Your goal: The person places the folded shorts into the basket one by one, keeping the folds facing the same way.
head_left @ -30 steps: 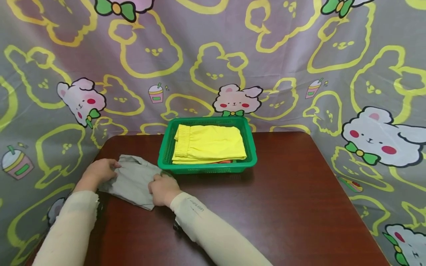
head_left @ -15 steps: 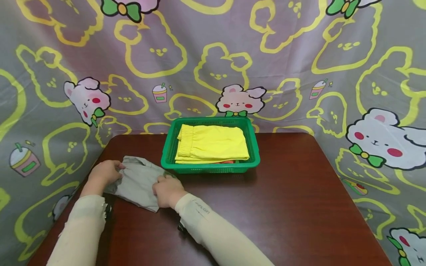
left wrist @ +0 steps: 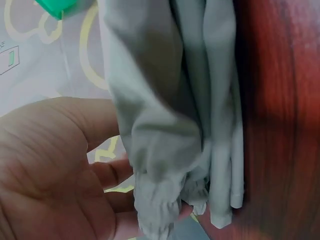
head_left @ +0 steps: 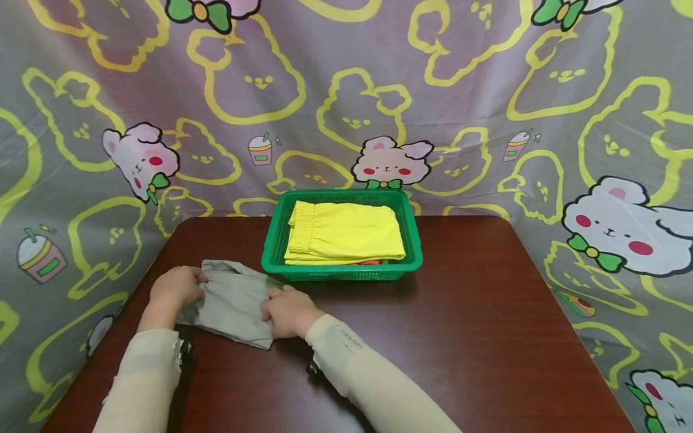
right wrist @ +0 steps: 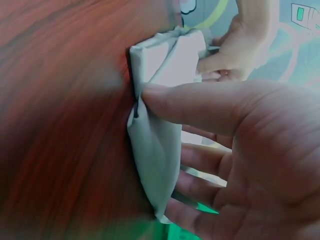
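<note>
A folded grey pair of elastic-waisted pants [head_left: 233, 304] lies at the left of the table, held at both ends. My left hand [head_left: 177, 291] grips the left end; the left wrist view shows its fingers behind the gathered waistband [left wrist: 159, 200] and several stacked layers of cloth. At the right end my right hand [head_left: 292, 310] pinches the fabric. Up close in the right wrist view, the right thumb [right wrist: 200, 100] presses the near side of the fold [right wrist: 157, 150] while the fingers lie on the other side.
A green plastic basket [head_left: 338, 276] stands at the back middle of the brown table [head_left: 449, 337], just beyond the grey pants. Folded yellow elastic-waisted pants [head_left: 346, 231] lie in it over something red-orange. A patterned curtain [head_left: 460, 78] surrounds the table's back and sides.
Both hands have shifted right and slightly toward the body, carrying the grey pants along between them. The basket stays in place; the head view swung a little left early on.
</note>
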The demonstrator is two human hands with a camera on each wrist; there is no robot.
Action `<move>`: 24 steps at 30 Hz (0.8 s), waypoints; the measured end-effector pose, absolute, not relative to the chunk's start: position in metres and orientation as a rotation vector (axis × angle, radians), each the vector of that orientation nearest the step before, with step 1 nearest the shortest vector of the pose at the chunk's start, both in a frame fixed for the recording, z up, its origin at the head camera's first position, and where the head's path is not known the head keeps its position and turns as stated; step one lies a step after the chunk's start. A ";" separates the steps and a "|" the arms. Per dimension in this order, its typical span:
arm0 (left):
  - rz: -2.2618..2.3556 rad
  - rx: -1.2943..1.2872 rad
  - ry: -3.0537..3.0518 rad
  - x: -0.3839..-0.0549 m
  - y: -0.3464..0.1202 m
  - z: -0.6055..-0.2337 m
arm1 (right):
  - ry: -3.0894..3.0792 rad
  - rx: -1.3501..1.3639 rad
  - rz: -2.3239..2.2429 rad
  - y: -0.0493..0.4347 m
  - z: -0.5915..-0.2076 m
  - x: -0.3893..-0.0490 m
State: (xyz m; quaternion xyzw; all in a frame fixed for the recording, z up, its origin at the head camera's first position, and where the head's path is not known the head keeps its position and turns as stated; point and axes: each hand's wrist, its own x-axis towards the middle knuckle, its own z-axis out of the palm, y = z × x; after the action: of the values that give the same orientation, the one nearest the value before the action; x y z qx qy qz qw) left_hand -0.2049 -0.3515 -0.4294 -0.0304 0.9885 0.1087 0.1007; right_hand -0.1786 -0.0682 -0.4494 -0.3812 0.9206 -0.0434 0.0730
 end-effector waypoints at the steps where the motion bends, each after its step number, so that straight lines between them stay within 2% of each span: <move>1: 0.332 -0.093 2.918 -0.203 -0.351 -0.430 | 2.762 -1.151 -0.139 -0.066 -0.449 -0.179; 24: 0.354 -0.137 2.949 -0.172 -0.325 -0.434 | 2.816 -1.219 -0.102 -0.037 -0.454 -0.174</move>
State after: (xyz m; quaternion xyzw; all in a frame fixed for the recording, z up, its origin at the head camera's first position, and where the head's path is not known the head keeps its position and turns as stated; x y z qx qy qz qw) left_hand -0.1721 -0.3249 -0.4345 -0.0459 0.9883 0.1185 0.0840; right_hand -0.1739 -0.0368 -0.4540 -0.3969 0.9165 -0.0334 0.0358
